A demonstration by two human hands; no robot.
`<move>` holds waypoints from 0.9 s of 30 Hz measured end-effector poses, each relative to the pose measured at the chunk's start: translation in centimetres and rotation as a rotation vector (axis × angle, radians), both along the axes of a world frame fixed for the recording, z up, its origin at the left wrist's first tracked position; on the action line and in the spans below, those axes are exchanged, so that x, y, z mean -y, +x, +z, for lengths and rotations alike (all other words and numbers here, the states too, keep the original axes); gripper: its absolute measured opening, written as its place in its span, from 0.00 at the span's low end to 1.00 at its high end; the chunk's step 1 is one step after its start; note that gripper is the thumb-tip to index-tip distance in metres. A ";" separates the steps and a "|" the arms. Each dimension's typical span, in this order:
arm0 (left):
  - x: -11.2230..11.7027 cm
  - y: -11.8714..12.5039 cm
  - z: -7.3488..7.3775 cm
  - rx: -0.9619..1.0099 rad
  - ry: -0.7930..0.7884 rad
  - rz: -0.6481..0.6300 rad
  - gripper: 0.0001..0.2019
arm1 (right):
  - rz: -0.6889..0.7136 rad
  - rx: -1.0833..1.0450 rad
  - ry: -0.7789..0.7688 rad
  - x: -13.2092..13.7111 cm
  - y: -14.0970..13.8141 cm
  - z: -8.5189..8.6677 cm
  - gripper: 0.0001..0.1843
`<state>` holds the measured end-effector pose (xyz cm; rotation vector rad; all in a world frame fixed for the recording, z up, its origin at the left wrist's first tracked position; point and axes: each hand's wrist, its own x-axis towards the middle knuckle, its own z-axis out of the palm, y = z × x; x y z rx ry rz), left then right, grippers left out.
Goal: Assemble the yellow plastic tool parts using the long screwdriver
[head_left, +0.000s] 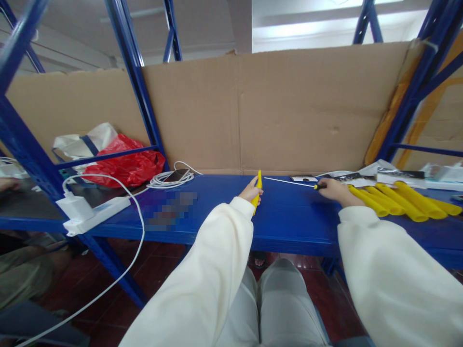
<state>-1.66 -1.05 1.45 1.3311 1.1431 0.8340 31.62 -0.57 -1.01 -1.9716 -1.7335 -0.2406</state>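
Note:
My left hand (249, 191) is closed around a slim yellow piece (259, 180), held upright over the middle of the blue table. The piece sticks out above and below my fingers; its exact kind does not show. My right hand (330, 189) grips a screwdriver (291, 182) by its dark and yellow handle, most of which my fingers hide. The long thin shaft points left, its tip close to the yellow piece; whether they touch I cannot tell. Several yellow tubes (410, 202) lie side by side just right of my right hand.
Behind the blue table (289, 226) stands a cardboard panel (289, 111). Left are a white power strip (104, 214), a coiled white cable (171, 178) and a red plastic bag (123, 161). Flat packets (400, 174) lie back right. Another person's hand (9, 184) shows far left.

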 end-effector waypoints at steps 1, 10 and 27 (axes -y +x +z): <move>0.0 0.0 0.0 0.001 0.000 0.000 0.47 | -0.038 0.015 -0.022 0.1 -0.2 0.2 0.10; -0.4 0.1 -0.2 0.000 0.000 0.042 0.48 | -0.066 0.050 -0.059 0.7 -1.5 0.8 0.10; -0.5 -0.1 -0.2 0.039 0.009 0.124 0.48 | 0.099 0.017 0.126 1.4 -1.1 1.0 0.11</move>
